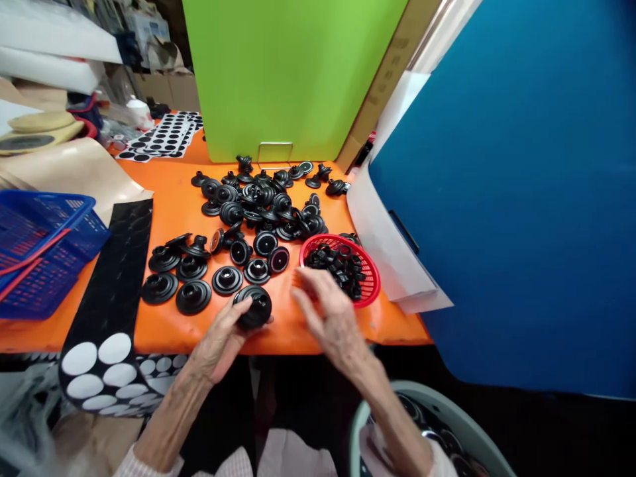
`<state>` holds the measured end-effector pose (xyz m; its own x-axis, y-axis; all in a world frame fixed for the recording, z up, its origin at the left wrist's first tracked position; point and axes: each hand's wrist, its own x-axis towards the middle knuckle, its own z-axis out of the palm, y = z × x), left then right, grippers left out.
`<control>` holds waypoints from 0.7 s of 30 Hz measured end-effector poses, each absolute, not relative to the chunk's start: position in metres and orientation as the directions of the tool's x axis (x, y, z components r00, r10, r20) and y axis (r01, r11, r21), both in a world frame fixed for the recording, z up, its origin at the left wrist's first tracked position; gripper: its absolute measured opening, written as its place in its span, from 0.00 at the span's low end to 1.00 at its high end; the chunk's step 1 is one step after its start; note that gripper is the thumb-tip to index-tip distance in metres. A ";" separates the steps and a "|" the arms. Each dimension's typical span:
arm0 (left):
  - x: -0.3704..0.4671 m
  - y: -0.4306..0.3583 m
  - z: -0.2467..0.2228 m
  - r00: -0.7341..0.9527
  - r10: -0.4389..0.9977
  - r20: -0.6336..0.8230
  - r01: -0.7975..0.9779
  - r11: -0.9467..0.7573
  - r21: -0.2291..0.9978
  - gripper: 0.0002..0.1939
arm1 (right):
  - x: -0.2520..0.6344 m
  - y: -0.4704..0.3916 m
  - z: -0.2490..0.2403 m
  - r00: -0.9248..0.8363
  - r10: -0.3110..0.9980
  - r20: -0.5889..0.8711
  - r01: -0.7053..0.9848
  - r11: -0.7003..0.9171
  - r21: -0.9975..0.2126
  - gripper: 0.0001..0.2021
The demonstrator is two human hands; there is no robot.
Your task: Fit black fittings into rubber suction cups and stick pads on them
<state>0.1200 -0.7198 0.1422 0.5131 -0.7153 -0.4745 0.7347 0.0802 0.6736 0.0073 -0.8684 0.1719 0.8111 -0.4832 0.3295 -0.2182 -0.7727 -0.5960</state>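
Note:
My left hand (222,336) grips a round black stepped disc (254,307) with a raised hub, close to the table's front edge. To the right of it my right hand (325,311) hovers beside a red plastic basket (370,275), its fingers apart and slightly blurred; I see nothing held between them. Small black ring-like parts (338,265) fill the basket. Left of the held disc, several similar black discs (193,296) lie flat, hubs up. A larger heap of black hubbed discs (263,199) spreads behind, lying at mixed angles.
An orange table (169,324) carries the work. A green board (293,73) stands at the back, a large blue panel (511,185) at the right. On the left are a blue basket (54,265) and a black strip with white circles (114,348). A tub (432,397) sits below.

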 end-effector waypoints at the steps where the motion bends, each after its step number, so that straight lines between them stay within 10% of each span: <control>1: 0.120 -0.719 0.143 0.508 -0.714 -0.482 0.730 0.061 0.681 0.15 | 0.005 -0.884 0.171 0.776 -0.529 0.344 -0.309 -0.794 -0.524 0.15; 5: 0.118 -0.718 0.147 0.506 -0.730 -0.460 0.681 0.011 0.732 0.17 | 0.003 -0.948 0.153 0.717 -0.633 0.290 -0.612 -0.772 -0.172 0.12; 8: 0.117 -0.717 0.148 0.547 -0.724 -0.420 0.580 -0.034 0.814 0.22 | 0.005 -0.973 0.141 0.730 -0.635 0.252 -0.621 -0.771 -0.142 0.09; 12: 0.121 -0.714 0.146 0.608 -0.703 -0.369 0.423 -0.107 0.900 0.29 | 0.000 -0.966 0.153 0.733 -0.618 0.285 -0.562 -0.786 -0.258 0.06; 18: 0.127 -0.712 0.146 0.539 -0.753 -0.379 0.585 0.011 0.811 0.26 | -0.009 -0.889 0.176 0.864 -0.499 0.067 -0.278 -0.583 -0.763 0.09; 21: 0.129 -0.710 0.145 0.540 -0.748 -0.385 0.643 0.072 0.763 0.21 | 0.004 -0.860 0.155 0.916 -0.401 0.030 -0.243 -0.612 -0.753 0.11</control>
<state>0.1291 -0.7097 0.1453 0.5405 -0.7482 -0.3848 0.6425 0.0717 0.7629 0.0036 -0.8601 0.1548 0.9158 -0.4006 0.0302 -0.2428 -0.6118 -0.7528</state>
